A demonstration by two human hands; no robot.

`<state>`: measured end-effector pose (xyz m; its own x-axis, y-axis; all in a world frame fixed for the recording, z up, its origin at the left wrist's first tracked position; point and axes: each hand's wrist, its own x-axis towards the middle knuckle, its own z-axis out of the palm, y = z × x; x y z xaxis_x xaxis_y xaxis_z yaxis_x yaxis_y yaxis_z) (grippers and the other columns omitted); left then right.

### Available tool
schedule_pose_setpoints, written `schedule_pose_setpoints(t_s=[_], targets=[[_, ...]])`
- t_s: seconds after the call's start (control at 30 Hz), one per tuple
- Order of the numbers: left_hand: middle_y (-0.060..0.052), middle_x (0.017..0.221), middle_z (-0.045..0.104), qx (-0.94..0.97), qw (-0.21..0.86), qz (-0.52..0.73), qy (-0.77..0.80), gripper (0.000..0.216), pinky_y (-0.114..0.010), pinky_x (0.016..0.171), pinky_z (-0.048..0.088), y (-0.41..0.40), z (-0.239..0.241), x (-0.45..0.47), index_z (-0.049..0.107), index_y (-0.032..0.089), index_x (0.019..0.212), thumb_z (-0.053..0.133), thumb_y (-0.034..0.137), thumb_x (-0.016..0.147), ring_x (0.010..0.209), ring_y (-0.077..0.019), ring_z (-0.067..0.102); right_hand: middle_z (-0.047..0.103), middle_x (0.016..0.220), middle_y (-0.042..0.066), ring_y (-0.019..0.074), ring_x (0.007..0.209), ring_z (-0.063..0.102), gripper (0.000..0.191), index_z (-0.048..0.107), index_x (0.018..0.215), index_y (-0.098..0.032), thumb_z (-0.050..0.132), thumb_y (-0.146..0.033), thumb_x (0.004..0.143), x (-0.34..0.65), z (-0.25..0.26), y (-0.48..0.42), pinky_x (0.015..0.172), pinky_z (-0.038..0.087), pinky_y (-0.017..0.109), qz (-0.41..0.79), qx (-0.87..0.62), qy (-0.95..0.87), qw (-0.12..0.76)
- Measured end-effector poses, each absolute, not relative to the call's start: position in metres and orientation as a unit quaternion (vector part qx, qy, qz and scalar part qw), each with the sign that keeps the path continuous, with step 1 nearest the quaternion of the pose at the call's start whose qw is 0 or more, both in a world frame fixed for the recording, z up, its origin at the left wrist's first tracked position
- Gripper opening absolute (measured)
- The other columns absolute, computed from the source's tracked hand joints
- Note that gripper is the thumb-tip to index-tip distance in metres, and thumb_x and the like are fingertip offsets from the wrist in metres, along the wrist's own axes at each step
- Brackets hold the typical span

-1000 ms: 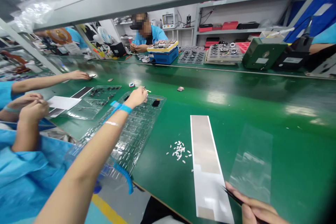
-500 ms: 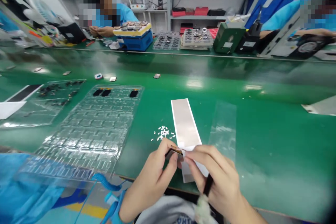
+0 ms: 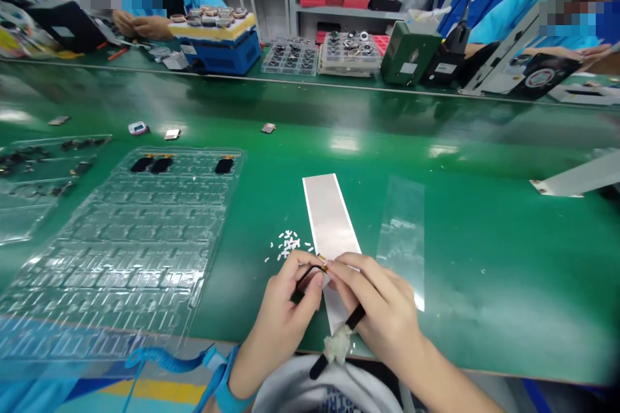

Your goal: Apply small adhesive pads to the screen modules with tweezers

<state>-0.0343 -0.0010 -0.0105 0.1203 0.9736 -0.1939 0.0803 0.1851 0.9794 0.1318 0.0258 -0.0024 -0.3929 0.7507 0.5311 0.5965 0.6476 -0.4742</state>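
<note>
My left hand (image 3: 285, 316) pinches a small dark flat part (image 3: 310, 276) with a gold tab, just above the table's near edge. My right hand (image 3: 382, 313) is closed around black tweezers (image 3: 339, 342), whose tips meet the part. Both hands hover over the near end of a long silvery strip (image 3: 329, 213) lying on the green table (image 3: 475, 258). A pile of tiny white bits (image 3: 288, 244) lies just left of the strip. A clear plastic tray (image 3: 145, 239) with three dark parts (image 3: 159, 164) in its far row lies to the left. A blue coiled wrist strap (image 3: 213, 368) hangs from my left wrist.
A clear film sheet (image 3: 402, 226) lies right of the strip. Another tray (image 3: 29, 174) sits at far left. Loose small parts (image 3: 172, 134) lie beyond the trays. Across the table stand a blue box (image 3: 217, 45), parts trays (image 3: 349, 48), a green device (image 3: 407, 51), and other people at work.
My left hand came back from the tray's far row to the near edge with a part. Both hands now meet over the strip's near end; the view dropped lower.
</note>
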Motion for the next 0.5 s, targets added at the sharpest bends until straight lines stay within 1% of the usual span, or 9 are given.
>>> schedule_pose_setpoints(t_s=[0.13,0.33,0.43,0.5], targets=[[0.006,0.071,0.054,0.499,0.561,0.381,0.540,0.012,-0.019,0.060,0.039,-0.002,-0.012,-0.034,0.051,0.024,0.108,0.045,0.033,0.104,0.063,-0.0094,0.050,0.072,0.098,0.009,0.0163,0.078,0.069,0.019,0.067,0.109,-0.011,0.060,-0.006,0.092,0.130,-0.004,0.026,0.065,0.055,0.028,0.110,-0.413,-0.827,0.364],[0.005,0.075,0.053,0.549,0.504,0.377,0.550,0.009,-0.019,0.071,0.042,-0.002,-0.010,-0.036,0.053,0.024,0.108,0.046,0.027,0.103,0.072,-0.0102,0.055,0.072,0.097,0.009,0.0164,0.077,0.070,0.015,0.066,0.106,-0.011,0.057,-0.008,0.094,0.129,-0.002,0.028,0.065,0.055,0.028,0.112,-0.421,-0.829,0.352],[0.004,0.075,0.055,0.548,0.502,0.378,0.552,0.010,-0.020,0.071,0.043,-0.001,-0.004,-0.034,0.056,0.022,0.106,0.047,0.025,0.102,0.073,-0.0112,0.056,0.072,0.098,0.009,0.0174,0.076,0.070,0.016,0.064,0.107,-0.012,0.051,-0.010,0.097,0.129,-0.001,0.027,0.065,0.056,0.028,0.104,-0.409,-0.843,0.335],[0.002,0.078,0.060,0.538,0.513,0.381,0.550,0.011,-0.021,0.070,0.044,0.000,0.001,-0.031,0.058,0.020,0.104,0.047,0.023,0.101,0.074,-0.0121,0.059,0.071,0.097,0.009,0.0175,0.074,0.071,0.017,0.063,0.106,-0.013,0.047,-0.015,0.099,0.133,-0.001,0.028,0.064,0.055,0.028,0.085,-0.407,-0.852,0.318]])
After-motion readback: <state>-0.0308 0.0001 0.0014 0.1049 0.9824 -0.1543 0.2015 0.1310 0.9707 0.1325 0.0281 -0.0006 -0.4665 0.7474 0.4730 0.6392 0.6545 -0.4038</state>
